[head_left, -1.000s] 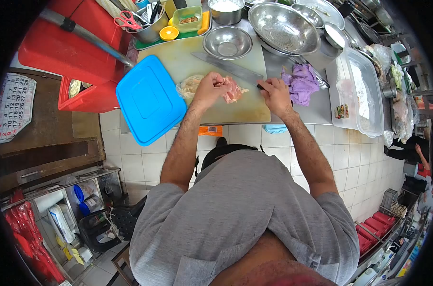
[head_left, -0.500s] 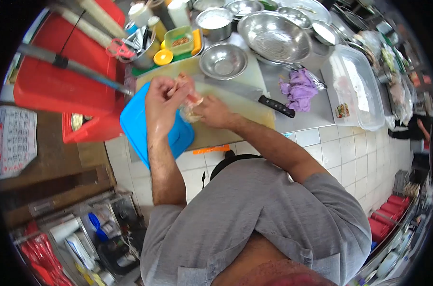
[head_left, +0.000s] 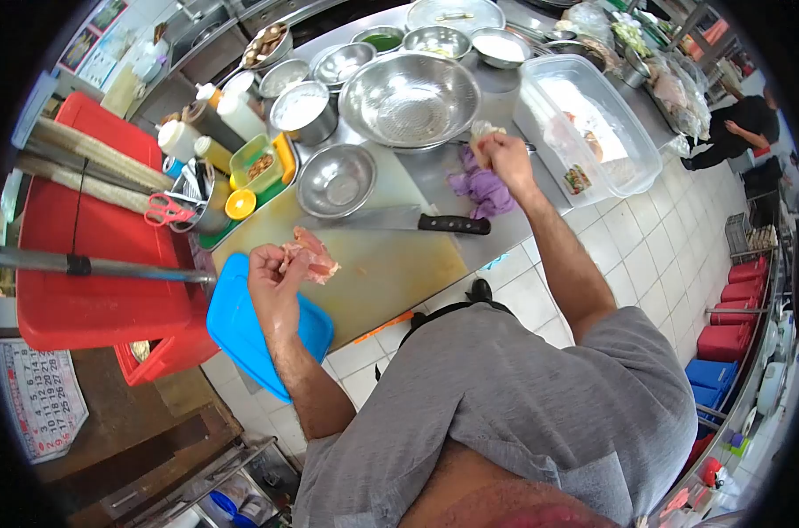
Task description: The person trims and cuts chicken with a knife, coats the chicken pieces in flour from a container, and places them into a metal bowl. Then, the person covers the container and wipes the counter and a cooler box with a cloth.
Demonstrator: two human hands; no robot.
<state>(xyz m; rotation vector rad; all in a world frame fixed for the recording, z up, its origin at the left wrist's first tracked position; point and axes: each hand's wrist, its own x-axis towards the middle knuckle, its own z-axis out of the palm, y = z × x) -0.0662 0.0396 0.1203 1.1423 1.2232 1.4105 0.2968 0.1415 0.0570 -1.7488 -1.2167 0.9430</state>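
Note:
My left hand [head_left: 274, 283] pinches a raw pink piece of chicken [head_left: 315, 257] above the left end of the cutting board [head_left: 390, 255]. My right hand [head_left: 510, 164] is closed on a pale yellowish scrap [head_left: 484, 137], perhaps chicken skin, partly hidden by the fingers. That hand is over a crumpled purple cloth [head_left: 489, 195], left of a clear plastic tub [head_left: 633, 180] with white contents and some pinkish pieces. A knife with a black handle [head_left: 454, 224] lies along the board's far side. Beside my left wrist sits a blue lid [head_left: 232, 295].
Behind the board stand a small steel bowl [head_left: 336, 180], a large perforated bowl [head_left: 408, 99] and a pot of white powder [head_left: 303, 110]. Bottles and a halved orange [head_left: 241, 204] are at the left, near a red bin [head_left: 109, 290]. A person in dark clothes [head_left: 734, 128] stands far right.
My hands have moved apart. The right one has carried the pale scrap rightward, off the board to the cloth; the left still holds the chicken. The view has swung to the right.

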